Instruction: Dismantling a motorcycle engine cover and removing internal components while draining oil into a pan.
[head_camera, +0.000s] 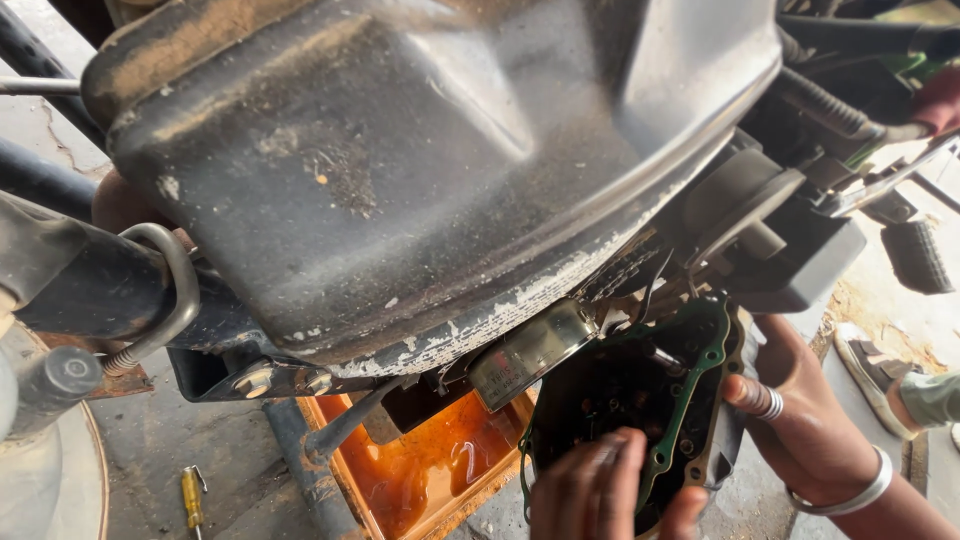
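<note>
Bare concrete ground (200, 450) lies below, stained and dusty, under a motorcycle seen from its underside. At the far left a black frame tube (90, 285) carries a grey metal hook with a coil spring (165, 300). A yellow-handled screwdriver (192, 497) lies on the ground just below it. Filling the middle is the big dark belly of the machine (400, 170), its lower rim flaking with pale chipped paint. Under that rim sits an orange drain tray (430, 470), holding amber oil (glossy, with a reflection in it).

Just right of the tray, the engine side cover (640, 400) is held up close against the engine, its dark inside facing the camera and a green gasket (700, 370) running round its edge. The left hand (600, 490) presses flat on the cover's lower part, fingers spread and not closed round anything. The right hand (800, 400), wearing a ring and a silver bangle, grips the cover's right edge, its thumb over the gasket.

At the far right edge, another person's sandalled foot (880, 370) rests on the ground.
</note>
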